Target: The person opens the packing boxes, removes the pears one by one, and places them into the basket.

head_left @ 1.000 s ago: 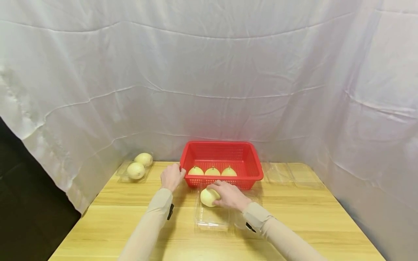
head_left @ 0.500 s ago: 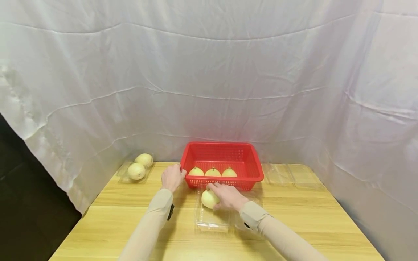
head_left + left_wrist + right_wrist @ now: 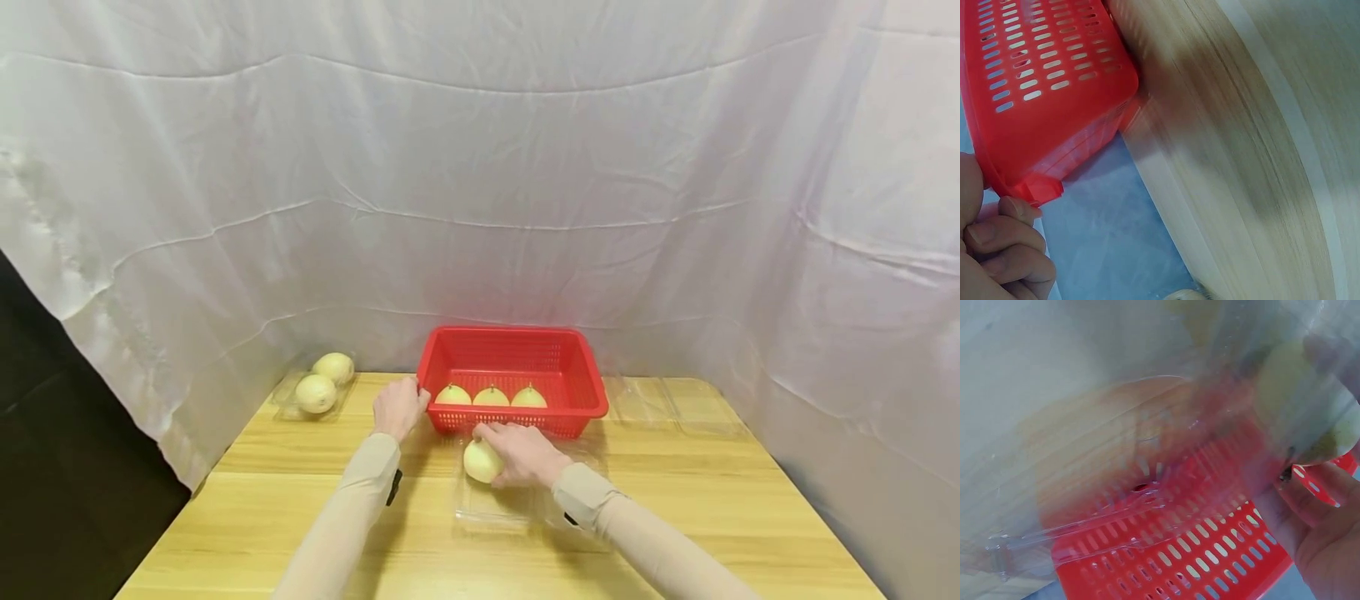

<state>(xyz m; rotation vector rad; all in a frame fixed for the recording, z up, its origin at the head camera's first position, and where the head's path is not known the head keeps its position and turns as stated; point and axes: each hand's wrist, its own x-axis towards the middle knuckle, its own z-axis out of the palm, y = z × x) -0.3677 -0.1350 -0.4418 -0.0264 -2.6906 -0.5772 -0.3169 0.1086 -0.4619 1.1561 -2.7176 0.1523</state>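
My right hand (image 3: 521, 454) grips a pale yellow pear (image 3: 482, 461) in the clear plastic clamshell box (image 3: 487, 510). In the right wrist view the pear (image 3: 1304, 403), its dark stem end showing, lies between thumb and fingers, partly seen through the clear plastic. My left hand (image 3: 400, 408) holds the red plastic basket (image 3: 588, 410) by its front left corner; the left wrist view has its fingers (image 3: 1013, 234) curled at the rim. Several pears, among them one in the middle (image 3: 491, 397), line the basket's near side, stems up.
At the back left, two pears (image 3: 315, 393) sit in another clear box (image 3: 285, 398). More clear plastic boxes (image 3: 697, 404) lie at the back right of the wooden table (image 3: 247, 517). A pale curtain (image 3: 480, 167) hangs behind and at both sides.
The pear in my right hand has dropped slightly toward the near side, and the clear box has shifted a little. My left hand stays at the basket corner.
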